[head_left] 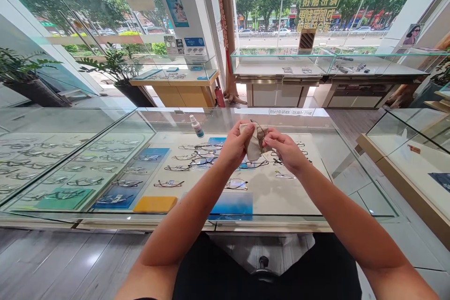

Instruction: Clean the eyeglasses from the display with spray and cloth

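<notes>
My left hand (234, 144) is closed on a beige cleaning cloth (252, 147), thumb on top. A thin dark-rimmed pair of glasses (260, 128) lies against the cloth, partly covered by it. From the other side, my right hand (285, 150) pinches the glasses at the cloth's edge, with the exact grip hidden behind its fingers. Both hands are above a glass display case (284, 204). A small white spray bottle (197, 126) with a blue-green label stands upright on the case top, to the left of my hands.
Inside the case lie several eyeglass frames (168, 184), a yellow block (155, 204) and a blue panel (232, 205). More glass cases stand to the left, at the right (415, 150) and by the windows. A red fire extinguisher (219, 97) is beside a tree trunk.
</notes>
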Motion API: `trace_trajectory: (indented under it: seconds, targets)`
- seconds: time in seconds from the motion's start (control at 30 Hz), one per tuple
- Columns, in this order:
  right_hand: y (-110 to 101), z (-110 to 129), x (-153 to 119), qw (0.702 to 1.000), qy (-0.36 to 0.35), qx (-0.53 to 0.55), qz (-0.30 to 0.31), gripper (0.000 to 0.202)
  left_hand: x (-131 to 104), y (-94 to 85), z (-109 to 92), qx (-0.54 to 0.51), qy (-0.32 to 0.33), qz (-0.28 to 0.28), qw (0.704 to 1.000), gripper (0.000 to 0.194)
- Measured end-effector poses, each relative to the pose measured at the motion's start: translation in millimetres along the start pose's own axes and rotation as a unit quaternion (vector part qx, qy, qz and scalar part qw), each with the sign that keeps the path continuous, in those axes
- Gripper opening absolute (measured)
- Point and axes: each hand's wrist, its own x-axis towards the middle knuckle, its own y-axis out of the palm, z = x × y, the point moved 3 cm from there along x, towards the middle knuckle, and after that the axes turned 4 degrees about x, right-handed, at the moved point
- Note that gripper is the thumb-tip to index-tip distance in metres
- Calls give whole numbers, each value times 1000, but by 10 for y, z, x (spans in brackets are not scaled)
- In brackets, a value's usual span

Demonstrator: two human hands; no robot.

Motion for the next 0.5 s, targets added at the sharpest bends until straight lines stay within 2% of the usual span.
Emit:
trace_trajectory:
  seconds: [0.07, 0.23, 0.3, 0.37, 0.4, 0.43, 0.5]
  targets:
    - [-36, 33, 4, 1000, 3, 20, -21, 32, 18, -8, 0, -19, 2, -5, 1000, 61]
    - [-213, 137, 41, 997, -35, 40, -60, 27, 79, -106, -32, -34, 4, -68, 997, 45]
    - [-281, 149, 62, 996, -51, 42, -63, 24, 67, -131, -93, -9, 34, -60, 998, 40]
    - [-329, 143, 84, 995, -62, 47, -67, 22, 11, -127, -207, 84, 100, -40, 991, 28]
    - [-346, 136, 96, 994, -63, 47, -72, 22, -38, -104, -288, 160, 147, -31, 976, 20]
    - [-359, 129, 107, 994, -63, 46, -76, 22, -106, -54, -383, 250, 201, -15, 947, 16]
    - [-375, 122, 131, 993, -64, 45, -87, 23, -312, 121, -594, 413, 317, 34, 853, 13]
